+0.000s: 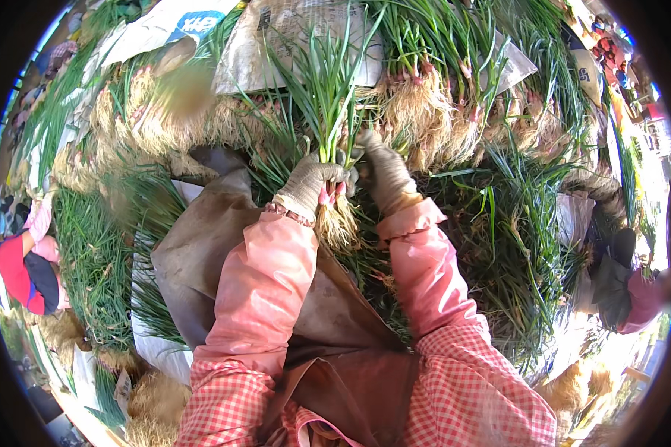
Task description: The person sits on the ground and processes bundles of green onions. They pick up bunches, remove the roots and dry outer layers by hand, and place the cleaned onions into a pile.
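My left hand, in a knitted work glove, grips a small bunch of spring onions in front of my lap. Their green leaves point up and away from me. The pinkish-red bulbs and pale stringy roots hang below my fingers. Close by on the right, my gloved right hand is blurred, its fingers near the bunch's stems; whether it holds anything cannot be told. Loose onion leaves lie in a heap to the right of that hand. A brown apron covers my legs.
Rooted onion bunches line the far side in a row, with a printed woven sack among them. More greens are piled at left. One person is at the left edge, another at the right.
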{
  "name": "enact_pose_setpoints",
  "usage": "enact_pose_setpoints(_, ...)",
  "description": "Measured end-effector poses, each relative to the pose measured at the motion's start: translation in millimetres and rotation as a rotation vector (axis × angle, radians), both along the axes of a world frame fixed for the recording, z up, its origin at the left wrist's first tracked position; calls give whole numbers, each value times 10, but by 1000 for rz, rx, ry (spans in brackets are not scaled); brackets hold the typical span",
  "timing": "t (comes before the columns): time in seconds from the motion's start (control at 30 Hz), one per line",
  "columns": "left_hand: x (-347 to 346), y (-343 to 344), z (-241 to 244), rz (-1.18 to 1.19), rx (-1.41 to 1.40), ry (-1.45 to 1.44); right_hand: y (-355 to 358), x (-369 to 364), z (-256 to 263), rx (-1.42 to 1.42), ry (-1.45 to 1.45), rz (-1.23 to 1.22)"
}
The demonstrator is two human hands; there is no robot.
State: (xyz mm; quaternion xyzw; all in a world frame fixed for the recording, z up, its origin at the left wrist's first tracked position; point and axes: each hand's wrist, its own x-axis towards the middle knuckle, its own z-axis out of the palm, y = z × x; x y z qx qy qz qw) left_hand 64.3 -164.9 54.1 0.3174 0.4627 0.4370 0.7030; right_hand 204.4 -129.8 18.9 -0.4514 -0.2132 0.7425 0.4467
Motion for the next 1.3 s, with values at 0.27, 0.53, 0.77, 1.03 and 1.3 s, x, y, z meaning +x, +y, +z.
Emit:
enact_pose_setpoints(0.27,-67,118,-317,404,-227,13,-212,-378,39,45,-49,-224)
enact_pose_setpoints(0.53,-166,243,-287,517,-173,-50,-73,661,-303,398,-1463,1138)
enact_pose_setpoints(0.77,-155,230,-366,402,-107,-51,1354,700,150,515,-1479,-285)
enact_pose_setpoints(1.03,-92,213,-349,328,-34,-154,-130,-25,-65,759,-1048,-10)
enact_pose_setpoints(1.3,-54,142,-364,205,-63,44,60,-183,75,156,-309,-5)
